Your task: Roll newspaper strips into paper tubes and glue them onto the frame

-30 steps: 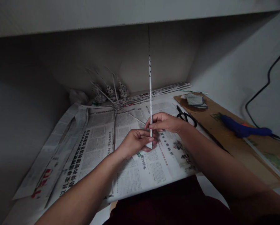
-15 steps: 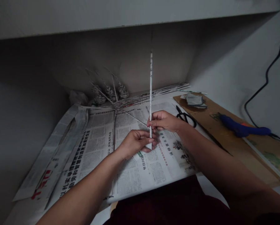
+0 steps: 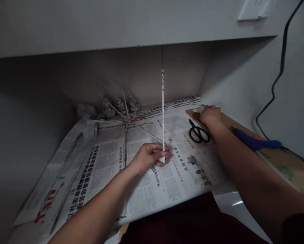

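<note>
A thin rolled newspaper stick (image 3: 163, 112) stands upright, its lower end pinched between the thumb and fingers of my left hand (image 3: 150, 156). My right hand (image 3: 211, 117) is at the back right, its fingers bent down over a folded grey cloth (image 3: 198, 109) that it mostly covers; its fingertips are hidden. Black-handled scissors (image 3: 199, 132) lie on the newspaper (image 3: 141, 189), just left of my right forearm. Behind the upright stick, a join of several paper sticks (image 3: 126, 119) rests on the newspaper, with one stick slanting towards my left hand.
A bundle of paper sticks (image 3: 172, 105) lies along the back. Several woven paper cones (image 3: 120, 107) stand at the back left beside a crumpled plastic bag (image 3: 86, 110). A blue glue gun (image 3: 253, 139) with a black cord (image 3: 273, 83) lies on brown cardboard (image 3: 291, 162). A ledge (image 3: 136, 45) overhangs the back.
My right hand has let go of the stick and moved right and away onto the grey cloth. My left hand still holds the stick upright. The view has shifted slightly.
</note>
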`<action>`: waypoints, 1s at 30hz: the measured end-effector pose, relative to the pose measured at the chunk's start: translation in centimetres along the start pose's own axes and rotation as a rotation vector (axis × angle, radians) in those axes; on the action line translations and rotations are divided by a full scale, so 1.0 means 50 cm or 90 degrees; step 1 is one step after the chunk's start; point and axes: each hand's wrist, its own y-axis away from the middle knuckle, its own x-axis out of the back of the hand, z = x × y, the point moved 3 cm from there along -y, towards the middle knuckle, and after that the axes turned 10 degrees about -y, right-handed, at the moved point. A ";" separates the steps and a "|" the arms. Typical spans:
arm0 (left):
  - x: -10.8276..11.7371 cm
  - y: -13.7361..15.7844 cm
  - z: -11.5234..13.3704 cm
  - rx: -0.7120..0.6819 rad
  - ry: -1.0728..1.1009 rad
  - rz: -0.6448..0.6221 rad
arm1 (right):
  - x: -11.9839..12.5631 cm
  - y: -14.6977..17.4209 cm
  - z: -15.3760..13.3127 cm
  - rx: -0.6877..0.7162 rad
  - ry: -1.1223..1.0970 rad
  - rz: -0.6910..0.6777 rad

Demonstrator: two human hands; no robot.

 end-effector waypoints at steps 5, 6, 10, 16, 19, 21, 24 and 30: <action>0.003 -0.002 0.001 -0.011 0.026 0.000 | -0.025 -0.031 0.049 -0.020 0.083 -0.044; 0.004 -0.002 0.001 -0.013 0.030 0.000 | -0.026 -0.034 0.052 -0.020 0.078 -0.049; 0.006 -0.002 0.005 -0.017 0.047 0.006 | -0.014 -0.024 0.047 -0.082 0.073 0.002; 0.007 -0.002 0.004 -0.017 0.058 0.015 | 0.013 0.086 -0.080 0.121 -0.117 0.003; 0.006 -0.002 0.003 -0.031 0.046 0.011 | 0.008 0.172 -0.168 0.170 -0.553 -0.367; 0.006 -0.001 0.003 -0.031 0.035 0.007 | 0.005 0.224 -0.211 0.179 -0.736 -0.571; 0.006 -0.002 0.003 -0.032 0.016 -0.008 | -0.012 0.263 -0.233 0.189 -0.852 -0.664; 0.006 -0.005 -0.009 -0.018 -0.021 -0.017 | -0.045 0.264 -0.220 0.159 -0.906 -0.559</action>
